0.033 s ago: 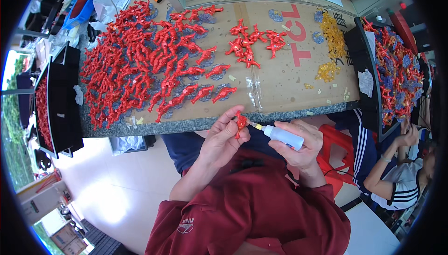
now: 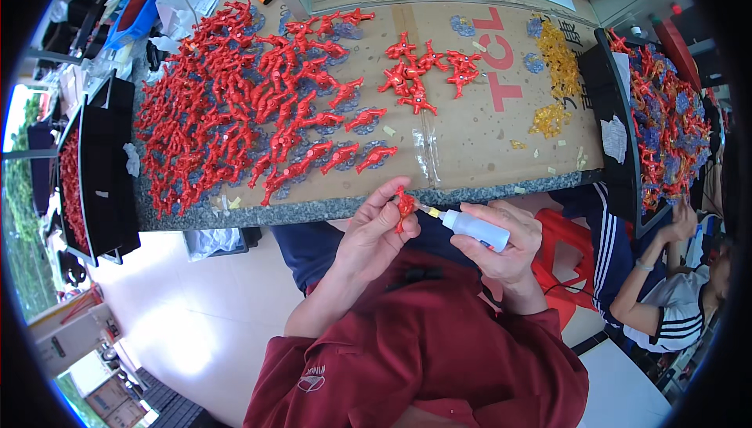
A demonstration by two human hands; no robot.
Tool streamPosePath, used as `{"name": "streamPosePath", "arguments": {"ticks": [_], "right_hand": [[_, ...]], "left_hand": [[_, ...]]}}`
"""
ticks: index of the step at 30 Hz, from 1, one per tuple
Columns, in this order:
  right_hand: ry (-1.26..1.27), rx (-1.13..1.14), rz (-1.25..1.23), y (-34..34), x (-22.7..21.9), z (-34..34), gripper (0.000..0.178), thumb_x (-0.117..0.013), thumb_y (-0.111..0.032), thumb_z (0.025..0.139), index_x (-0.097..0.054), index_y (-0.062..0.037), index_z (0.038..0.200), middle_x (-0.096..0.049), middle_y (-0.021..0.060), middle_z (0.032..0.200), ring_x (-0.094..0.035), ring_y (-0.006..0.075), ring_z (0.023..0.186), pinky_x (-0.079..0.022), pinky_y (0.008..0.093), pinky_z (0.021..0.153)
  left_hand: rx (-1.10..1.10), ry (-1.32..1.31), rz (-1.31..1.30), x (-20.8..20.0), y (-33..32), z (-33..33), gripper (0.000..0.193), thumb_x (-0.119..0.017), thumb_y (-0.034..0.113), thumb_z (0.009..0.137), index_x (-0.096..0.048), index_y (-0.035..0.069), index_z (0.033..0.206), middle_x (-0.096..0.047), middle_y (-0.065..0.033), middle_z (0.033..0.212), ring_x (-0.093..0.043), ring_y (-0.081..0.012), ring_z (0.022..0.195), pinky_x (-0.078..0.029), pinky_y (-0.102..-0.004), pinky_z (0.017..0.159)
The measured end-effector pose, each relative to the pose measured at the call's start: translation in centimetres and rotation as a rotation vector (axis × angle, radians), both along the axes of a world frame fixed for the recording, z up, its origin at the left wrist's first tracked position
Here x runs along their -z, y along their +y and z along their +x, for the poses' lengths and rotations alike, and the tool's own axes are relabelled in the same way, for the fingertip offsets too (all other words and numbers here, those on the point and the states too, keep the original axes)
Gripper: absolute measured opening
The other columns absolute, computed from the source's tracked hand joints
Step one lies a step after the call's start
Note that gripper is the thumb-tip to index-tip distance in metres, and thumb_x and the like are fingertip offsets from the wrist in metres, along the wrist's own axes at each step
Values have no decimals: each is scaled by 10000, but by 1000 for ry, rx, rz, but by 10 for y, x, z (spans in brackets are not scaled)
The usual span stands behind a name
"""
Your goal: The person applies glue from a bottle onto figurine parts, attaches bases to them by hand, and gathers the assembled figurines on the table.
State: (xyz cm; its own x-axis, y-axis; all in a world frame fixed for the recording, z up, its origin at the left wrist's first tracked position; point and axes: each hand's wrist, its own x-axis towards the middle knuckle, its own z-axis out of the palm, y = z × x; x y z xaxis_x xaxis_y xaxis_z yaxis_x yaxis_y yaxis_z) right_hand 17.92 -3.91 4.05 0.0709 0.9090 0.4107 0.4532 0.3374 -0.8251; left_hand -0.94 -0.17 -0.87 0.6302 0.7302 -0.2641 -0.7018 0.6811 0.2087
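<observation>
1. Left hand (image 2: 368, 232): thumb and fingers pinching a small red figure (image 2: 404, 207), held up at the near edge of the tabletop (image 2: 486, 150). Small grip area, so it could twist or slip; a drop might go to lap or floor.
2. Right hand (image 2: 505, 240): fingers wrapped around a translucent squeeze bottle (image 2: 479, 231), yellow nozzle (image 2: 432, 212) aimed left at the figure. Touching or just short, can't tell. Contents unknown; over-squeezing could flood the part or wet the left fingertips.
3. Ahead-left of left hand: dense spread of red parts (image 2: 204, 99), many on bluish clear pieces. A low forearm sweep could knock the nearest ones out of place.
4. Straight ahead of both hands: loose cluster of red figures (image 2: 415, 75), touching in spots. Stray drips could mark or bond them.
5. Ahead-right of right hand: yellow clear pieces (image 2: 560, 68), small and loose. A careless reach could scatter them.
</observation>
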Motion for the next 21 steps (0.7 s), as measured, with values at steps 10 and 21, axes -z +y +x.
{"name": "streamPosePath", "arguments": {"ticks": [10,21], "right_hand": [[69,-27,-3,2,-5,3,354,-771,-76,576,-652,5,899,-576,64,570,-539,131,456,-381,233,411],[205,94,-191,14,6,16,333,-743,-44,623,-627,-6,933,-615,75,786,-585,149,688,-443,254,614]], "left_hand": [[51,111,19,-4,1,1,491,-582,179,840,-411,49,1281,-564,-80,1007,-481,-113,719,-393,-253,678],[26,55,75,4,1,0,357,-549,79,856,-485,45,1205,-581,-107,1006,-520,-151,772,-424,-290,712]]}}
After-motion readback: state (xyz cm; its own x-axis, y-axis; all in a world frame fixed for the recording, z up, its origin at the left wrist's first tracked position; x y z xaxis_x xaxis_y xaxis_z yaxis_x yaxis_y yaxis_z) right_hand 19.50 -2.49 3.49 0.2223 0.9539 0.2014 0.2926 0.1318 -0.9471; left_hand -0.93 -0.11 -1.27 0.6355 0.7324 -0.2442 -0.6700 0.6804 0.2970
